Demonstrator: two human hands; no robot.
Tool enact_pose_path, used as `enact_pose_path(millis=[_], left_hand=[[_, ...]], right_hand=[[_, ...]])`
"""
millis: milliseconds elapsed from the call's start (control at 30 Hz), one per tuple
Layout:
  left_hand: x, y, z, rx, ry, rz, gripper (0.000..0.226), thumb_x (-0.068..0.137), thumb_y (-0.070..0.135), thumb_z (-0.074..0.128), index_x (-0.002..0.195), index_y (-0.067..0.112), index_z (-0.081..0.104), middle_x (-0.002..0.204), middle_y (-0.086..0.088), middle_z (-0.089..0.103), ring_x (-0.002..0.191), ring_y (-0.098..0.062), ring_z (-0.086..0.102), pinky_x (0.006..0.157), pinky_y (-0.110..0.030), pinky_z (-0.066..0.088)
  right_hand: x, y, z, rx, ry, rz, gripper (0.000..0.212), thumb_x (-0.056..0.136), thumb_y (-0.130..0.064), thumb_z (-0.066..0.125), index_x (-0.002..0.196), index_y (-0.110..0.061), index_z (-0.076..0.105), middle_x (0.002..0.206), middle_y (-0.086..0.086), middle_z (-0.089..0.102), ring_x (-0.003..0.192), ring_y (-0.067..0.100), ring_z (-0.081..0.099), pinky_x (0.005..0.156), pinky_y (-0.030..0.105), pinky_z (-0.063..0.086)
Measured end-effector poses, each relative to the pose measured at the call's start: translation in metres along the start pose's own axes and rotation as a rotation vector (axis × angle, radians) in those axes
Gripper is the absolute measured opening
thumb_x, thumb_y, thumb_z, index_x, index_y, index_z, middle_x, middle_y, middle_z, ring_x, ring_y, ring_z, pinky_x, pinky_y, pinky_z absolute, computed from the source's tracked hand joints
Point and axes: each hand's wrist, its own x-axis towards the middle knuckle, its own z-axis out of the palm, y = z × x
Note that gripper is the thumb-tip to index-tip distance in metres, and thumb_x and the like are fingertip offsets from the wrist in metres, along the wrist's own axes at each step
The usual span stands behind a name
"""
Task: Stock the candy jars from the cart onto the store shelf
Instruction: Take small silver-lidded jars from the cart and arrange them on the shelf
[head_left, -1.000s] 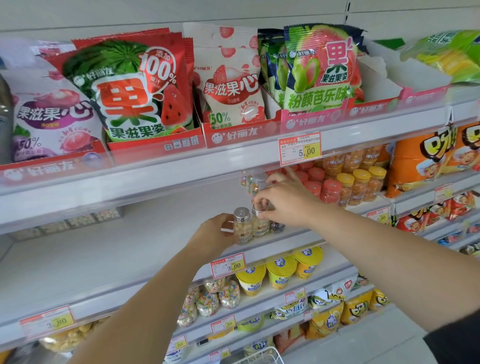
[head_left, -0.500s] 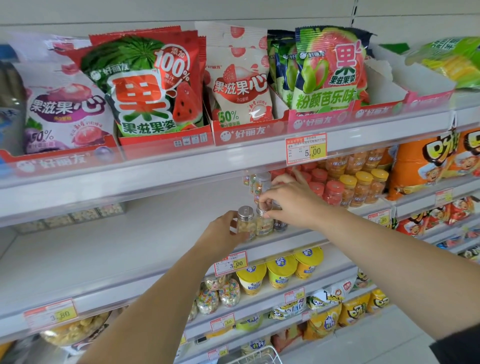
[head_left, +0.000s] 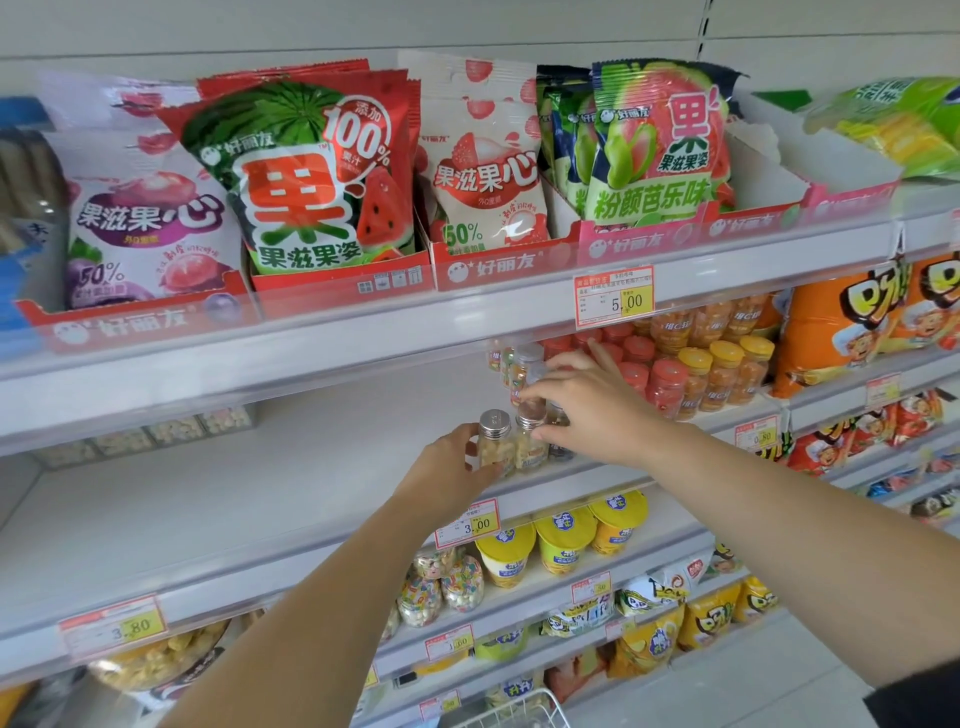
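1. The shelf (head_left: 260, 499) is a long bare board from nine o'clock to the centre. The candy jars stand at its front lip, just right of centre. I'd say new rows should go in on the bare nine o'clock side.
2. Only a wire corner of the cart (head_left: 519, 713) shows, at six o'clock and well below. I can't see what is left in it.
3. The red jars (head_left: 665, 382) are packed at two o'clock of the hands, just beside the right wrist. A careless elbow could tip them, so the arm should come back out low and straight.
4. The right hand (head_left: 587, 410) curls down from three o'clock. Its fingertips pinch the next jar (head_left: 531, 441) near the cap, and one finger is stretched toward the back.
5. The left hand (head_left: 447, 475) wraps the body of the left jar (head_left: 493, 447) from eight o'clock, fingers curled round it.
6. The left jar stands upright, silver cap on top, close against the next jar at its three o'clock. It looks best to nudge the two flush, labels forward, and to let go only once both sit flat.
7. A third jar (head_left: 562, 449) is half hidden behind the right hand, and I cannot tell whether it is squared up.
8. The tag (head_left: 467, 525) sits at six o'clock under the jars and makes a fair mark for centring the row.
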Motion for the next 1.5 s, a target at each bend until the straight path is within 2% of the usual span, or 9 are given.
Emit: enact_pose_path(millis=[100, 200, 400, 600, 800, 1000, 1300, 1400, 1500], left_hand=[[-0.020, 0.000, 0.002, 0.074, 0.129, 0.062, 0.055, 0.095, 0.037, 0.061, 0.145, 0.029, 0.040, 0.137, 0.005, 0.050, 0.115, -0.014, 0.056, 0.085, -0.025, 0.047], [-0.059, 0.000, 0.005, 0.012, 0.301, 0.157, 0.042, 0.096, 0.022, 0.058, 0.137, 0.030, 0.051, 0.130, 0.012, 0.052, 0.116, -0.005, 0.053, 0.088, -0.020, 0.043], [-0.144, -0.037, 0.049, -0.009, 0.374, 0.108, 0.024, 0.095, 0.012, 0.059, 0.114, 0.023, 0.068, 0.106, 0.011, 0.067, 0.091, -0.003, 0.062, 0.081, -0.029, 0.053], [-0.229, -0.102, 0.141, -0.055, 0.224, -0.273, 0.021, 0.095, 0.016, 0.059, 0.111, 0.025, 0.068, 0.096, 0.015, 0.065, 0.079, 0.001, 0.058, 0.078, -0.026, 0.050], [-0.281, -0.171, 0.217, -0.052, 0.083, -0.528, 0.023, 0.096, 0.019, 0.056, 0.113, 0.026, 0.069, 0.103, 0.006, 0.071, 0.084, -0.012, 0.067, 0.079, -0.027, 0.053], [-0.306, -0.242, 0.291, -0.076, -0.170, -0.683, 0.033, 0.094, 0.020, 0.056, 0.125, 0.026, 0.062, 0.114, 0.006, 0.067, 0.094, -0.014, 0.065, 0.082, -0.027, 0.051], [-0.302, -0.306, 0.390, 0.065, -0.552, -0.602, 0.055, 0.099, 0.019, 0.053, 0.149, 0.030, 0.035, 0.152, -0.010, 0.037, 0.114, -0.023, 0.060, 0.093, -0.032, 0.054], [-0.292, -0.318, 0.406, 0.049, -0.573, -0.615, 0.057, 0.097, 0.017, 0.056, 0.149, 0.028, 0.037, 0.157, -0.015, 0.027, 0.125, -0.030, 0.053, 0.103, -0.038, 0.048], [-0.292, -0.325, 0.411, 0.010, -0.448, -0.659, 0.045, 0.094, 0.006, 0.053, 0.131, 0.031, 0.055, 0.144, -0.010, 0.045, 0.102, -0.022, 0.062, 0.078, -0.024, 0.053]], right_hand=[[-0.017, -0.005, 0.006, 0.015, 0.188, -0.056, 0.041, 0.089, -0.043, 0.065, 0.127, -0.030, 0.064, 0.127, -0.012, 0.061, 0.127, 0.017, 0.043, 0.118, 0.045, 0.015], [-0.046, -0.015, 0.016, 0.106, 0.334, -0.112, 0.025, 0.090, -0.033, 0.060, 0.110, -0.023, 0.070, 0.107, -0.010, 0.068, 0.107, 0.018, 0.055, 0.098, 0.037, 0.036], [-0.125, -0.038, 0.083, 0.392, -0.014, -0.098, 0.013, 0.087, -0.027, 0.062, 0.096, -0.024, 0.070, 0.083, -0.013, 0.067, 0.079, 0.010, 0.061, 0.072, 0.035, 0.052], [-0.198, -0.058, 0.177, 0.442, -0.580, -0.051, 0.013, 0.086, -0.037, 0.063, 0.096, -0.030, 0.068, 0.076, -0.017, 0.062, 0.074, 0.006, 0.061, 0.072, 0.035, 0.053], [-0.248, -0.076, 0.266, 0.439, -0.861, 0.019, 0.015, 0.086, -0.032, 0.060, 0.098, -0.029, 0.068, 0.087, -0.012, 0.067, 0.081, 0.011, 0.062, 0.075, 0.032, 0.052], [-0.277, -0.095, 0.362, 0.441, -1.044, 0.110, 0.017, 0.087, -0.033, 0.064, 0.103, -0.028, 0.066, 0.095, -0.013, 0.064, 0.089, 0.011, 0.061, 0.078, 0.027, 0.049], [-0.329, -0.115, 0.472, 0.458, -1.263, 0.164, 0.038, 0.092, -0.037, 0.064, 0.127, -0.022, 0.060, 0.122, 0.000, 0.064, 0.105, 0.019, 0.062, 0.091, 0.034, 0.051], [-0.334, -0.129, 0.488, 0.533, -1.288, 0.223, 0.043, 0.095, -0.035, 0.063, 0.136, -0.025, 0.054, 0.133, -0.001, 0.058, 0.107, 0.019, 0.061, 0.079, 0.028, 0.047], [-0.334, -0.139, 0.497, 0.594, -1.180, 0.303, 0.042, 0.095, -0.033, 0.062, 0.136, -0.024, 0.053, 0.131, -0.002, 0.055, 0.104, 0.015, 0.059, 0.075, 0.026, 0.043]])
